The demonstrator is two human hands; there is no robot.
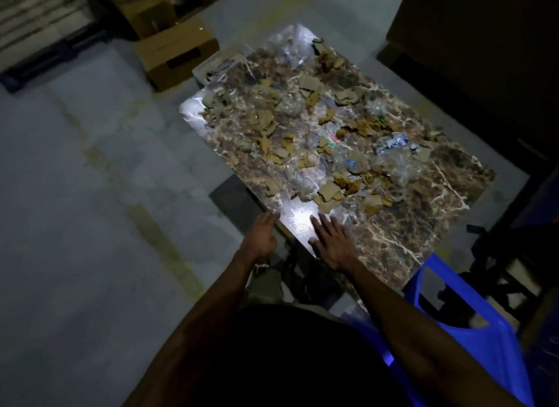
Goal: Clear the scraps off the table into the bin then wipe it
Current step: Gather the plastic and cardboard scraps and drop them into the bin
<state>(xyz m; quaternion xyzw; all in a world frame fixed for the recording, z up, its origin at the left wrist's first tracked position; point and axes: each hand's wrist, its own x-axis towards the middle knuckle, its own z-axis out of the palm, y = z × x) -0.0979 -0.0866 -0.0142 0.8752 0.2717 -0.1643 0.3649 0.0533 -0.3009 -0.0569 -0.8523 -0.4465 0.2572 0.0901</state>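
Clearing not yet begun: left hand (262, 239) and right hand (331, 243), each grip wide and empty, must next gather the cardboard scraps (308, 140) off the marble surface (423, 225).

Cardboard scraps (311, 84) and crumpled clear plastic (396, 161) litter a marble-patterned table (417, 225). The right hand (331, 243) lies flat near its near-left corner; the left hand (261, 238) reaches its left edge, fingers extended. A blue plastic stool (472, 325) stands beside the near edge.
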